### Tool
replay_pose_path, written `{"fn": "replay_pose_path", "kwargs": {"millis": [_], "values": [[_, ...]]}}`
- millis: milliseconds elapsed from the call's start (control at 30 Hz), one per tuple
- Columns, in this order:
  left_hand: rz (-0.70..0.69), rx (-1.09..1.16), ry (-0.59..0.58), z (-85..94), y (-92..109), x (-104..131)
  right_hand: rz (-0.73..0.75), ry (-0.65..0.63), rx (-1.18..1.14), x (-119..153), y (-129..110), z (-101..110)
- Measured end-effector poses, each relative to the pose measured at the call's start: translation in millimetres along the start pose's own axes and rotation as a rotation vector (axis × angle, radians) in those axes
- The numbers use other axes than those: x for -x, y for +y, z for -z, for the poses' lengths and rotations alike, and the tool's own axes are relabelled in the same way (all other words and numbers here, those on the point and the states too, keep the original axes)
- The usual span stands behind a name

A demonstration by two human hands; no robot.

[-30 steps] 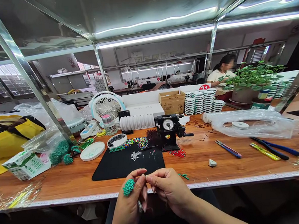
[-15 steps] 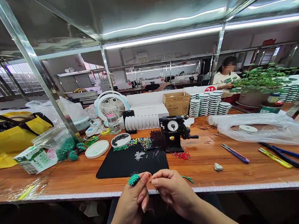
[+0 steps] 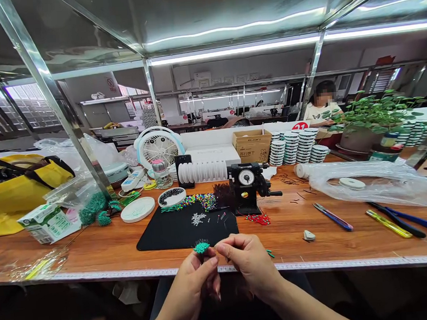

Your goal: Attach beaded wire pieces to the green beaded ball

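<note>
Since a second ago both hands have drifted up and a bit right, and the small teal-green beaded cluster [image 3: 201, 247] now sits tipped up at the fingertips instead of hanging off to the left. It's held just over the near edge of the wooden workbench [image 3: 296, 242], right in front of the black work mat [image 3: 175, 233].

Left hand [image 3: 193, 290] is closed round the stem under the cluster, thumb and fingers pinched tight. Right hand [image 3: 248, 265] is pinched shut too, thumb and forefinger meeting just beside the beads; whatever it's nipping is too thin to make out.

Progress-wise, I'd say this piece is mid-build: the head looks full, but both hands are at work on it. On the mat there's a little pile of silvery pins [image 3: 198, 219] and behind it a strip of loose multicoloured beads [image 3: 198, 201], so plenty of stock left. Off to the left sit a few similar green beaded clusters [image 3: 95, 212], which look finished. Further back stands the black hand-crank winding machine with a dial [image 3: 250, 186].
</note>
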State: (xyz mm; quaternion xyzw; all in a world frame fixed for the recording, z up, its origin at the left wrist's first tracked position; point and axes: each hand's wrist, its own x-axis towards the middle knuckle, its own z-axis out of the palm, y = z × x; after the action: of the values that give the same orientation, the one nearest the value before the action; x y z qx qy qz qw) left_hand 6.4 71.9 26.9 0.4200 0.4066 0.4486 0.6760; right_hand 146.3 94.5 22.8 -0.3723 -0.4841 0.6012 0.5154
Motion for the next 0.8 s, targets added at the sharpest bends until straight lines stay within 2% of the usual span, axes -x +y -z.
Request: {"fn": "replay_pose_path", "kwargs": {"millis": [67, 167, 267, 500, 567, 733, 800], "values": [[0.013, -0.034, -0.033, -2.8, -1, 1, -0.014, 0.001, 0.061, -1, -2, -3], [0.021, -0.003, -0.01, -4.9, -2, 2, -0.035, 0.008, 0.091, -1, -2, -6], [-0.013, 0.102, 0.003, -3.8, -3, 2, 0.015, 0.028, 0.161, 0, -3, -5], [-0.065, 0.169, 0.05, 2.3, -1, 2, 0.143, 0.021, 0.305, 4, -6, 1], [-0.056, 0.228, 0.067, 2.7, 0, 4, 0.208, 0.049, 0.361, 7, -4, 0], [0.027, 0.385, 0.029, 1.5, 2, 7, 0.486, 0.095, 0.535, 15, 0, -2], [0.049, 0.438, 0.027, 1.9, 3, 6, 0.536, 0.094, 0.575, 15, 1, -2]]}}
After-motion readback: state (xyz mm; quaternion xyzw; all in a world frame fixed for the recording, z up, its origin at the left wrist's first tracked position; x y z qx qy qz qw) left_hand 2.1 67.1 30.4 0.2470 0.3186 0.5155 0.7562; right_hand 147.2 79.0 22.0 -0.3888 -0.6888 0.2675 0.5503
